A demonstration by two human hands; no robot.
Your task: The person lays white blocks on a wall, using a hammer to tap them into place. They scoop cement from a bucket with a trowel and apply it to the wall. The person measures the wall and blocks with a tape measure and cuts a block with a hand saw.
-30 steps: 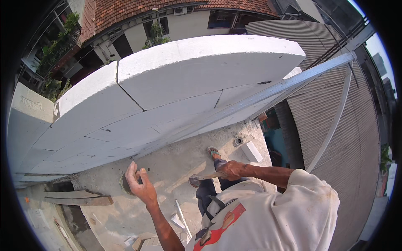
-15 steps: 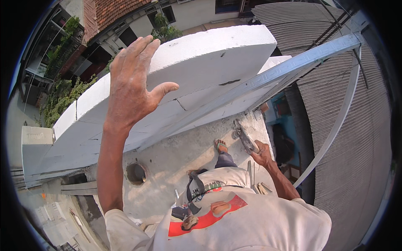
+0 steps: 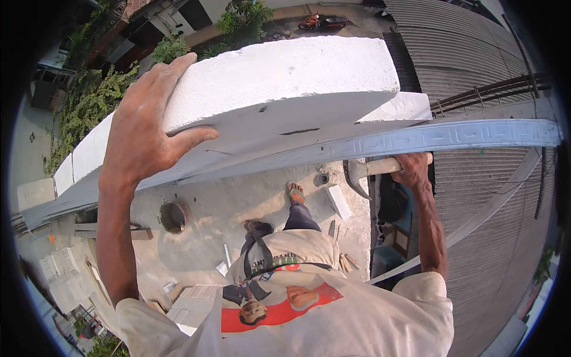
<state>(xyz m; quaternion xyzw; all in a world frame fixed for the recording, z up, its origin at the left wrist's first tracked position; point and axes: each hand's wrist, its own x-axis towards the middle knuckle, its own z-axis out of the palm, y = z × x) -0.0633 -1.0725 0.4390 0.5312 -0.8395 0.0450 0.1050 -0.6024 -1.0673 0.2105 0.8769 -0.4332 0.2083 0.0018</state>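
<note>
My left hand (image 3: 140, 122) lies across the top edge of a white lightweight block (image 3: 285, 65). Its fingers are stretched over the upper face and the thumb points away from them, along the near face. Right of the wall, my right hand (image 3: 412, 169) grips the wooden handle of a claw hammer (image 3: 355, 177). The hammer's curved metal head points left, above the concrete floor. Just beyond the hammer, a long light-blue metal profile (image 3: 458, 135) runs along the wall's near side; whether the hammer touches it I cannot tell.
My feet stand on a concrete slab (image 3: 220, 202) with a round hole (image 3: 174, 216) and a short grey pipe (image 3: 322, 178). A white block piece (image 3: 338, 201) lies near its right edge, beside a drop. Corrugated roofing (image 3: 493, 220) spreads at right; a motorbike (image 3: 321, 22) stands far below.
My right hand has raised the hammer from low over the floor to beside the metal profile. My left hand appears farther left on the block, and the whole view has shifted.
</note>
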